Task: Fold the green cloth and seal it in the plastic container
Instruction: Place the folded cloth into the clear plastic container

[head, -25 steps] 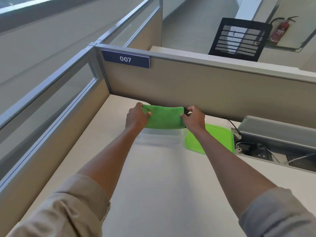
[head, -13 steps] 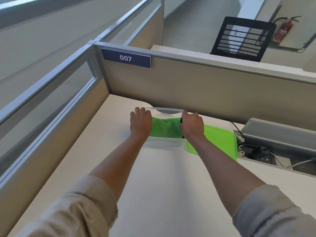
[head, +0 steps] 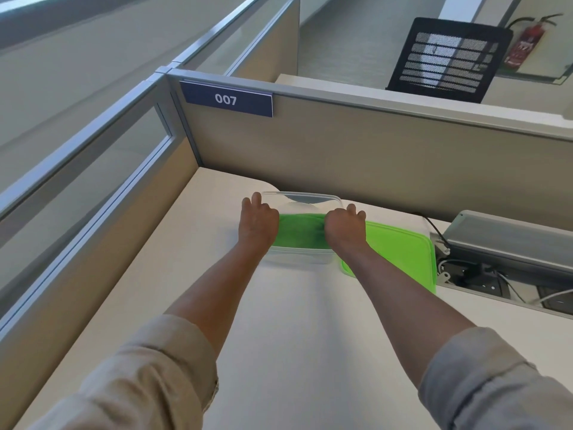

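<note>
Head view, wide-angle, looking down along both forearms to a pale desk (head: 279,321). Reference landmark: the clear plastic container (head: 302,257), standing on the desk near the back partition (head: 356,162).

The green cloth (head: 302,229) lies folded inside the container, below its rim, filling the nearer part of the interior; the far part of the container shows bare clear plastic.

The left hand (head: 259,225) is at the container's left end, palm down, fingers extended forward over the rim and the cloth's left edge. The right hand (head: 344,228) is at the container's right end in the same posture, fingers forward and loosely curled, covering the cloth's right edge. Both hands press flat and do not pinch; whether either has any fold of cloth caught under the fingers cannot be determined, as the backs of the hands hide the contact.

The green lid (head: 400,252) lies flat on the desk just right of the container, partly under the right forearm, and is not fitted. The container is unsealed.

Right of the lid, an open cable tray (head: 496,274) with plugs and wires is set into the desk. A plate reading 007 (head: 226,99) is fixed to the partition, behind and left of the container.
</note>
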{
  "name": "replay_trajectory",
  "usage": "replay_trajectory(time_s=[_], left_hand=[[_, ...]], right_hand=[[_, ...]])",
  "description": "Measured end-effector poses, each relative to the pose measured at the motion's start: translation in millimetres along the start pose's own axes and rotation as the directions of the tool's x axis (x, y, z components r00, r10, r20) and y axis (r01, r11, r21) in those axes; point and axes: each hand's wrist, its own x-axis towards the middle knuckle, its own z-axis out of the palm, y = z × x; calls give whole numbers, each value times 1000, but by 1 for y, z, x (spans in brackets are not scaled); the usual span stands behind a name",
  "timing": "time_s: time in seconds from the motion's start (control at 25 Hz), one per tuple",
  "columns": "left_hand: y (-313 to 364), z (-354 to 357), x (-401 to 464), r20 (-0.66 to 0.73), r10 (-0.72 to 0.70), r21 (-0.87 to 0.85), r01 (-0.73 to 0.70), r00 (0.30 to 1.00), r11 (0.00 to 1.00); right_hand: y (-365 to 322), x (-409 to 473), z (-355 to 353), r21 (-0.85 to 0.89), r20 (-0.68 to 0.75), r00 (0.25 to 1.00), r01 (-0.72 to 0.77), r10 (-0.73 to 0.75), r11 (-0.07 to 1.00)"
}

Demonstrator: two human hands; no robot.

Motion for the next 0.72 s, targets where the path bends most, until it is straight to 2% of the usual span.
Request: replay_trajectory(time_s=[0.2, 0.4, 0.56, 0.72], left_hand=[[0, -7, -4, -13, -39, -62, 38, 999, 997], [1, -16, -14, -118, -26, -161, 7, 993, 987], [26, -44, -21, -312, 19, -285, -112, 950, 952], [83, -66, -42, -531, 159, -350, -386, 832, 853]], right_hand=[[1, -8, -11, 41, 105, 994, 14, -18, 999], [17, -25, -24, 156, 95, 987, 112, -128, 981], [38, -38, -44, 330, -23, 982, 184, -187, 926], [76, -62, -46, 350, -141, 984, 150, -106, 925]])
